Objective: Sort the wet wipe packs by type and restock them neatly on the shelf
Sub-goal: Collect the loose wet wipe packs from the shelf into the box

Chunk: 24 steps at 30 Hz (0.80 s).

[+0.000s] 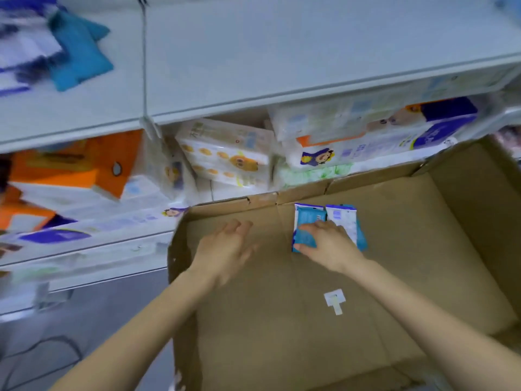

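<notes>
Wet wipe packs (310,215), 2 in view: teal-blue soft plastic pack (306,221) and white-and-blue soft plastic pack (342,218), side by side, touching, leaning on far wall of big open brown cardboard box (282,348). Right hand (327,244) down on both, thumb hooked at lower left edge of teal one, fingers curled over tops; grip apparently taking the pair together. Left hand (225,249) holding nothing, fingers loosely spread, above box floor near left wall, apart from packs. Small white sticker (334,299) on box floor, nothing to do w/ job. White metal shelf (253,66) above and behind box; blurred teal packs (79,52) at its far left, prob. same type as teal one, not certain. Risks: two diff. types lifted in one hand, so easy to drop both in same spot and undo the sort; slick soft film + one-hand pinch, so white pack could slide out on way up, esp. w/ left hand not supporting. Also heavy blur, so labels hard to read; wrong shelf section likely if placed w/o a check.
</notes>
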Available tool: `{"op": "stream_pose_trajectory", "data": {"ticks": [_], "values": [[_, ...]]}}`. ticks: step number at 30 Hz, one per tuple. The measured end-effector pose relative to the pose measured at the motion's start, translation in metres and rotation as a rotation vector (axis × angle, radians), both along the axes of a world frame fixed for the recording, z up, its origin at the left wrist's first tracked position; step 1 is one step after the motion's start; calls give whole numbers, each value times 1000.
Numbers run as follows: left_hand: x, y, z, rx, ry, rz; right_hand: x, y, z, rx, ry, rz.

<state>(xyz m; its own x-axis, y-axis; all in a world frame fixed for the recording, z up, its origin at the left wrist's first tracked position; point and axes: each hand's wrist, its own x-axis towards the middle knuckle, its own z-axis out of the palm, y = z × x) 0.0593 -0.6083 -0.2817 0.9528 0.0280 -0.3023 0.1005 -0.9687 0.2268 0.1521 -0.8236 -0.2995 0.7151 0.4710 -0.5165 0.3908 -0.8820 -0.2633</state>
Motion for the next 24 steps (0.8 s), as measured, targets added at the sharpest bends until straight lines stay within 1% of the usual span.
{"op": "stream_pose_trajectory", "data": {"ticks": [4, 8, 11, 16, 20, 22, 24], "values": [[-46, 67, 52, 72, -205, -70, -36, 87, 67, 101, -57, 169], [-88, 147, 98, 77, -299, -84, -79, 174, 130, 180, -180, 270], [-117, 219, 132, 139, -352, -98, -104, 243, 171, 212, -273, 296], [-169, 350, 188, 240, -427, -2, -124, 367, 232, 236, -379, 383], [-191, 437, 218, 293, -428, 152, -124, 445, 263, 271, -432, 332], [-192, 465, 222, 284, -431, 208, -114, 474, 266, 294, -411, 281], [-185, 482, 219, 253, -436, 255, -100, 496, 263, 308, -365, 183]]}}
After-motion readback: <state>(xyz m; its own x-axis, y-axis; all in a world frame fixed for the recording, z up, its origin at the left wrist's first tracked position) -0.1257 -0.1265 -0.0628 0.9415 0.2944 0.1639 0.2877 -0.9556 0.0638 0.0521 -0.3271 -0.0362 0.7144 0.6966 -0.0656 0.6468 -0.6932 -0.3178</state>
